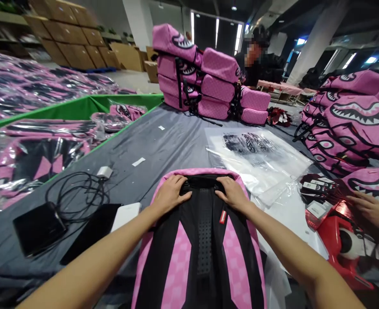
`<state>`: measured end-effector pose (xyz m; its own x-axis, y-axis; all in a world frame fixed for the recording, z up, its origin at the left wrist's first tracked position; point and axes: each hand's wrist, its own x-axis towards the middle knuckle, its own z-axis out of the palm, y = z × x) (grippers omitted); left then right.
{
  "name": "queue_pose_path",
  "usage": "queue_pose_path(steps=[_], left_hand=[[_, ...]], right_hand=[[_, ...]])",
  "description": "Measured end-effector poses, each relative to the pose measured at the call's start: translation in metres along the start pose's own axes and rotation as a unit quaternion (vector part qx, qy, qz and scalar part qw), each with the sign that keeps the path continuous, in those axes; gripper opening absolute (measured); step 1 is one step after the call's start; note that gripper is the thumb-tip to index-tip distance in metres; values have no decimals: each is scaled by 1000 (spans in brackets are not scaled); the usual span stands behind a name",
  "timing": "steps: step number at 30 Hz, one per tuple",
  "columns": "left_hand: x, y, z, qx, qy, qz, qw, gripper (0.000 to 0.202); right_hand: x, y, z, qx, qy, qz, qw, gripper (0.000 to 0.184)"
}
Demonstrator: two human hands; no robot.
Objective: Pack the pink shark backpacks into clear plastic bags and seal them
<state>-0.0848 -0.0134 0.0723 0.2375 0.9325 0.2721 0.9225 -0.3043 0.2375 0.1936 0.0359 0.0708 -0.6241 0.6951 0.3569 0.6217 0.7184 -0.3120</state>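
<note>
A pink and black backpack (pixel 205 240) lies in front of me, its back panel and shoulder straps facing up. My left hand (pixel 173 193) is closed on its upper left edge, with the thumb on the black padding. On the upper right edge my right hand (pixel 233 194) has the same kind of grip, beside a small red tag (pixel 223 216). The fingers of both hands curl toward the top, near the black carry handle area. Beyond my right hand are transparent plastic bags (pixel 266 159) with black print. The backpack's front side is hidden.
Pink backpacks (pixel 217 92) are stacked at the table's far end, and more (pixel 359 116) at the right. Left are a cable (pixel 76 189), a black device (pixel 40 227) and a green-edged bin (pixel 89 103) of bagged backpacks. Another person's hand (pixel 374 210) is near tags and a red tape dispenser (pixel 340 244).
</note>
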Motion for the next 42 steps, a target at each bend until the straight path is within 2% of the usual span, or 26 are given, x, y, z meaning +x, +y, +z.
queue_pose_path(steps=[2,4,7,9,11,14,17,19,23,25,27,29,32,37,40,42], left_hand=[[21,-3,7,20,-93,-36,995,42],[44,-6,18,36,-143,-71,987,47],[70,-5,27,43,-155,-105,981,57],[75,2,21,44,-162,-120,979,61],[69,16,10,49,-159,-132,977,70],[47,52,-3,27,-156,-137,978,89],[24,82,-2,-15,-213,-127,969,94],[16,88,5,-11,-234,-132,963,90],[15,76,21,-10,-193,-155,969,80],[19,71,26,-16,-179,-159,971,78],[23,69,28,-22,-170,-161,972,77],[25,69,30,-29,-164,-161,973,77],[32,64,35,-33,-154,-158,975,78],[55,47,49,-24,-116,-148,982,73],[62,42,57,-19,-69,-145,987,69],[60,43,59,-11,-44,-148,988,68]], right_hand=[[18,6,4,-36,-63,29,997,39],[38,14,10,-74,-125,67,987,34],[59,21,21,-122,-161,111,973,35],[64,23,27,-137,-154,120,971,38],[64,23,31,-142,-146,125,971,41],[66,21,37,-155,-131,138,969,45],[70,13,41,-173,-114,145,967,46],[70,8,39,-183,-108,136,968,41],[72,7,16,-192,-104,75,973,25],[78,16,-1,-202,-99,65,972,34],[90,29,-17,-212,-112,85,967,48],[107,43,-26,-213,-150,115,959,48],[133,64,-24,-206,-207,153,944,36],[167,84,-5,-216,-216,217,927,44],[171,79,-5,-224,-206,217,928,41],[159,64,-7,-234,-186,198,934,37]])
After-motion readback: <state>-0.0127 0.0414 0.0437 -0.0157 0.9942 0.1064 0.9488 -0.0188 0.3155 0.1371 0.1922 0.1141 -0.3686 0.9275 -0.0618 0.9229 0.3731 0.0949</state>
